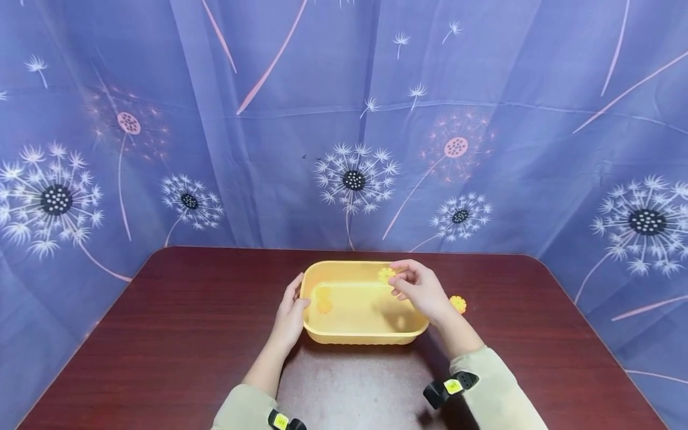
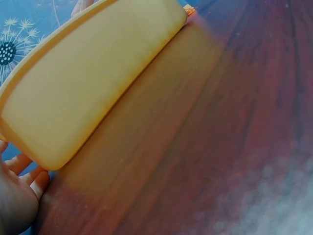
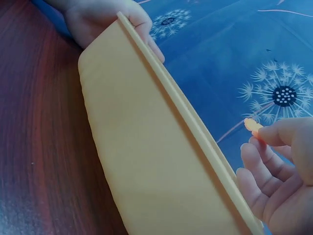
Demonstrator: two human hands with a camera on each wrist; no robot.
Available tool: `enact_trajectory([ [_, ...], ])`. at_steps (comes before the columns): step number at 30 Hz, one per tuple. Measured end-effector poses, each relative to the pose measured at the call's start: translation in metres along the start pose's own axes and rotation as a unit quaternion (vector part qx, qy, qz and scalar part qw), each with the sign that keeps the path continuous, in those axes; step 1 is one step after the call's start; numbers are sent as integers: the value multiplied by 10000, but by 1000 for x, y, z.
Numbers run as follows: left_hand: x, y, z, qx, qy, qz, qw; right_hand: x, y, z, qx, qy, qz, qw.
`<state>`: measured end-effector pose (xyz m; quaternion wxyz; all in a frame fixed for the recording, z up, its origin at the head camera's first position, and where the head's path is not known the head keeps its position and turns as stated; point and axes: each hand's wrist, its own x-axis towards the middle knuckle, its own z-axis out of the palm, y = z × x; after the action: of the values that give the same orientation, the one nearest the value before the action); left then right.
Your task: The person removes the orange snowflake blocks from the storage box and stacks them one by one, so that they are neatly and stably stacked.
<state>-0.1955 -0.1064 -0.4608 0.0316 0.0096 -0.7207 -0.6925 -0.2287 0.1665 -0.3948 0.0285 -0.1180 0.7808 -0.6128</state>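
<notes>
A yellow plastic tub (image 1: 357, 338) with rounded corners stands on the table. My left hand (image 1: 288, 319) holds its left end, thumb over the rim and fingers along the outside. Above the tub's right part, my right hand (image 1: 421, 292) pinches a small yellow-orange flower-shaped piece (image 1: 385, 275) between thumb and fingertips. The same piece (image 3: 252, 126) appears edge-on in the right wrist view, above the rim. Inside the tub, toward the left, lie orange pieces (image 1: 324, 306); their exact shape is hard to tell. In the left wrist view the tub's outer wall (image 2: 93, 73) hides its inside.
Another orange flower-shaped piece (image 1: 458, 304) lies on the table just right of the tub, close to my right forearm. The dark red-brown wooden table (image 1: 188, 334) ends at a blue curtain (image 1: 279, 149) with dandelion prints at the back and sides.
</notes>
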Motion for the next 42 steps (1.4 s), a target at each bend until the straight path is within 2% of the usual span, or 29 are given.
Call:
enact_trajectory([
  [9,-1,-1,-1,0,33,-20,10000,-6,4,-9,114,456,-179,9987],
  [17,-1,0,-1,-26,-11,-50,10000,-15,4,-18,231,854,-13,9961],
  [24,0,-1,0,-4,-50,5,10000,-22,10,-27,681,1216,140,9901],
  [33,0,-2,1,-87,-52,-1,9999,-28,15,-37,723,1439,270,9866],
  [37,0,-3,1,-7,-52,-39,10000,-31,16,-42,823,1525,335,9843],
  [42,3,1,-1,165,-10,-119,9998,-30,14,-50,680,1588,407,9841],
])
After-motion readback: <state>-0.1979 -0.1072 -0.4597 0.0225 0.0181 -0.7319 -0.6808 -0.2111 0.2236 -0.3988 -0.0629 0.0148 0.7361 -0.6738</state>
